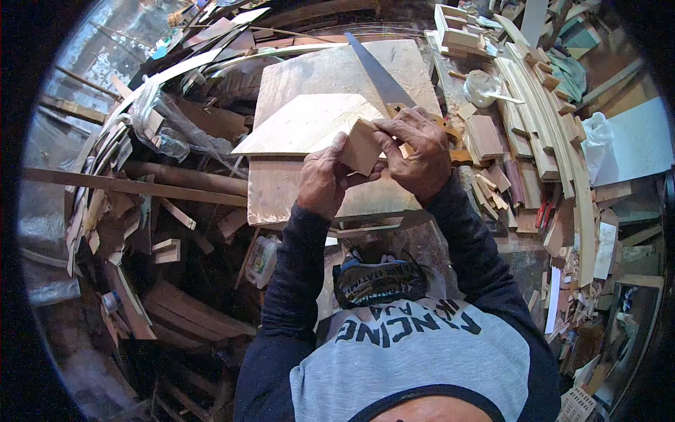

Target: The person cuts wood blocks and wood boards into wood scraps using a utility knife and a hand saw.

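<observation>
A small brown wooden piece [364, 146] is held up at the near edge of a pale plywood panel [302, 123] with angled corners. My left hand [323, 176] is closed on its left side, thumb on the face and fingers curled beneath. On the other side, my right hand [416, 151] pinches the upper right edge. Whether the piece and the panel are joined, I cannot tell. Both are above a wide board worktop [281, 186]. A handsaw [380, 70] lies at the far right of the worktop, its orange handle partly hidden behind my right hand.
To the right are a white tub with a stick [482, 88], wood blocks [484, 137], long strips [538, 105] and red-handled pliers [543, 214]. Scrap boards and clear plastic sheeting [169, 123] crowd the left, where a long batten [133, 186] reaches toward the worktop.
</observation>
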Demonstrator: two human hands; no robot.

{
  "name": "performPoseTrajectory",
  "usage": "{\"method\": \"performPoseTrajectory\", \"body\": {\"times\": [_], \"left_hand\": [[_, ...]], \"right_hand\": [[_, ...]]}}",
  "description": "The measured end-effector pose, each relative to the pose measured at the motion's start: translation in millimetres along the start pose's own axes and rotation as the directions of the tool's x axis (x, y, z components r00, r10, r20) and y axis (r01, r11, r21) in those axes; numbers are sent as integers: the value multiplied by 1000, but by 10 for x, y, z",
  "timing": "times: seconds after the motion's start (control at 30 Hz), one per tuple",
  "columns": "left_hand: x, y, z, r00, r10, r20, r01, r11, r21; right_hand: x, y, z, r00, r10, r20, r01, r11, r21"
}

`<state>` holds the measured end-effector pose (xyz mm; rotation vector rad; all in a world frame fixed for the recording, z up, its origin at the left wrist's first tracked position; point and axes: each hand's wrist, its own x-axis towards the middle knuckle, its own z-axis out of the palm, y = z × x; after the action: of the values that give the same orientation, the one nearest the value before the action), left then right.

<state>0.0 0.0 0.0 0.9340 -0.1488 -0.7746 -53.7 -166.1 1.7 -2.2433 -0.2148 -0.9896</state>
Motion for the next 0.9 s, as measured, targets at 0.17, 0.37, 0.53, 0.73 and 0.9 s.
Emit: {"method": "performPoseTrajectory", "body": {"times": [0.17, 0.37, 0.53, 0.73, 0.9], "left_hand": [[23, -70, 0, 988, 151, -18, -139, 946, 294], [45, -27, -90, 995, 93, -43, -75, 948, 308], [37, -37, -176, 991, 88, 101, -117, 937, 328], [82, -30, -179, 989, 98, 115, -135, 912, 388], [166, -15, -136, 987, 109, 116, -151, 877, 456]], "right_hand": [[-50, -110, 74, 996, 7, -86, -17, 992, -127], [-54, -197, 72, 997, 74, -36, -78, 988, -134], [-87, -27, 44, 888, 430, 161, -459, 826, 326], [-83, -39, 37, 888, 428, 168, -460, 830, 316], [-103, -62, -16, 987, 163, 4, -162, 987, -12]]}}
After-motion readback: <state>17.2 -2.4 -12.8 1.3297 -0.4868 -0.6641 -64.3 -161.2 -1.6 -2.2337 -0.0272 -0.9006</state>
